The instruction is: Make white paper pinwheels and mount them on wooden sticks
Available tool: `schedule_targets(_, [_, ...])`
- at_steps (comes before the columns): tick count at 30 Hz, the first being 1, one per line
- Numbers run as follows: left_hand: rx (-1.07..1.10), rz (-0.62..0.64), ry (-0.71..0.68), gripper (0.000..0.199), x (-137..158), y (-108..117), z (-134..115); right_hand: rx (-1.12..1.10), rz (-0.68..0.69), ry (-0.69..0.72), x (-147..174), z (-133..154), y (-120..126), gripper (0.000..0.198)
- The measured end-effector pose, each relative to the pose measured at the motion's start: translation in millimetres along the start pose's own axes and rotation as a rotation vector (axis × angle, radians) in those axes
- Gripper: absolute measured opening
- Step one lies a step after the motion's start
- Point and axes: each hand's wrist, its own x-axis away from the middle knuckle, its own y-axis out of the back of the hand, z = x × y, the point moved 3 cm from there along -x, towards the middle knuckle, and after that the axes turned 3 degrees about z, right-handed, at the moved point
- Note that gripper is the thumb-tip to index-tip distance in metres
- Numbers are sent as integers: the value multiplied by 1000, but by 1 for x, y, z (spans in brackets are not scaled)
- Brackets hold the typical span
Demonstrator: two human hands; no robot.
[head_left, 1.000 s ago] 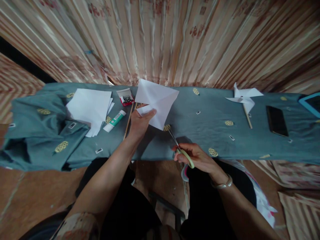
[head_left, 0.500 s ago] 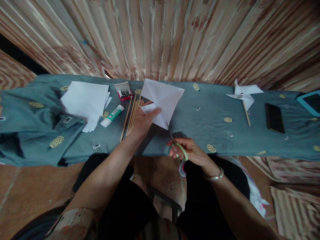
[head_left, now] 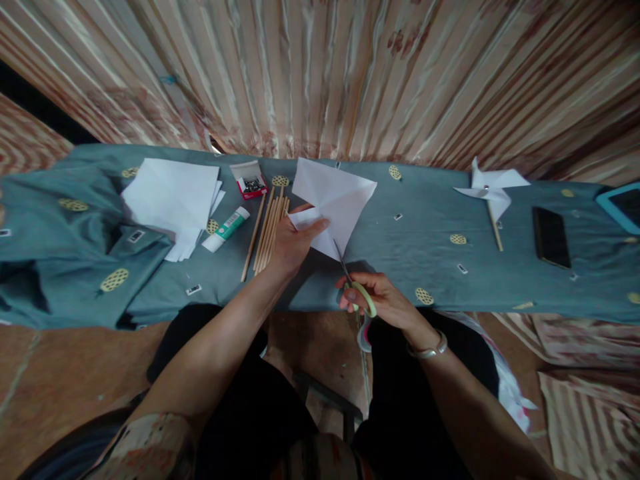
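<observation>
My left hand (head_left: 296,243) grips a creased white square of paper (head_left: 337,190) by its left side, thumb on top. A slit on that side parts the sheet where the hand holds it. In my right hand (head_left: 375,297) is a pair of scissors with pale green handles (head_left: 367,301). Their blades (head_left: 341,259) are at the paper's lower corner, pointing up toward its middle. The paper is held above the table's near part, to the right of several thin wooden sticks (head_left: 270,230).
A stack of white paper (head_left: 173,193), a glue stick (head_left: 226,230) and an open red box of small metal pins (head_left: 251,185) lie left. A paper pinwheel (head_left: 493,183), a dark phone (head_left: 551,237) and a blue-edged device (head_left: 620,208) lie right. A striped curtain (head_left: 320,80) hangs behind the table.
The paper and my left hand have shifted slightly right. The scissor blades now reach farther in from the paper's lower corner.
</observation>
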Motion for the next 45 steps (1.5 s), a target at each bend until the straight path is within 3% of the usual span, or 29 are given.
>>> schedule_targets(26, [8, -6, 22, 39, 2, 0, -5, -61, -79, -56, -1, -11, 2, 51])
schedule_targets(45, [-51, -78, -16, 23, 3, 4, 0, -72, -136, -81, 0, -8, 2, 55])
